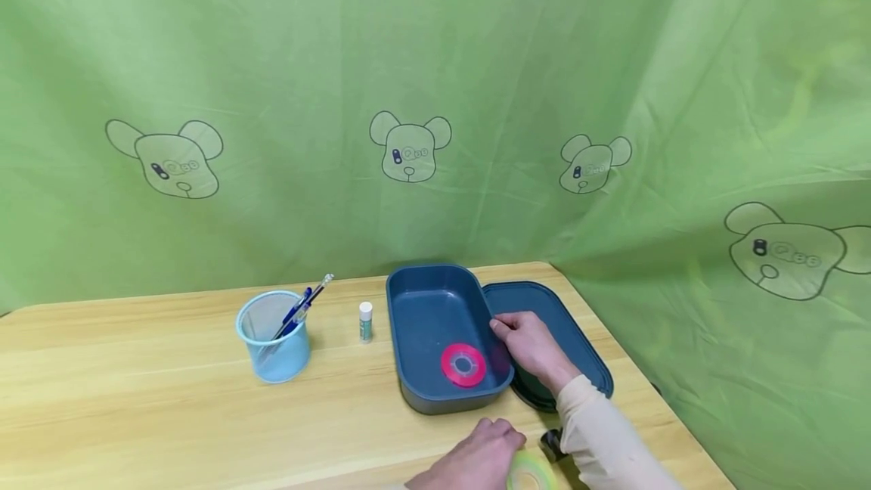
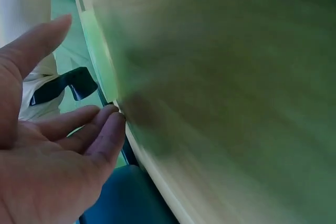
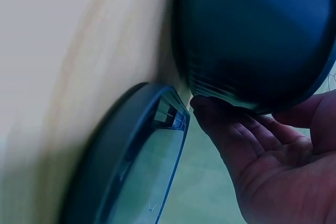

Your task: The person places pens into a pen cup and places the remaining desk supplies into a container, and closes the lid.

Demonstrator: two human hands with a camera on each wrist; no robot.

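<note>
My right hand (image 1: 531, 342) grips the right wall of a dark blue rectangular plastic box (image 1: 425, 324), its thumb at the rim. In the right wrist view its fingers (image 3: 226, 124) lie against the outside of the box (image 3: 252, 35). A pink tape roll (image 1: 450, 374) lies flat inside the box, towards its near end. My left hand (image 1: 476, 456) is at the table's near side, beside a yellow-green tape roll (image 1: 546, 469). In the left wrist view its thumb is spread and its fingers bend loosely near that roll (image 2: 100, 56); whether they touch it I cannot tell.
A dark blue lid (image 1: 565, 339) lies right of the box, partly under my right forearm. Left of the box stand a glue stick (image 1: 366, 324) and a light blue mesh cup (image 1: 282, 358) with pens (image 1: 294, 316). Green curtain (image 1: 476, 44) hangs behind and right of the wooden table (image 1: 156, 407).
</note>
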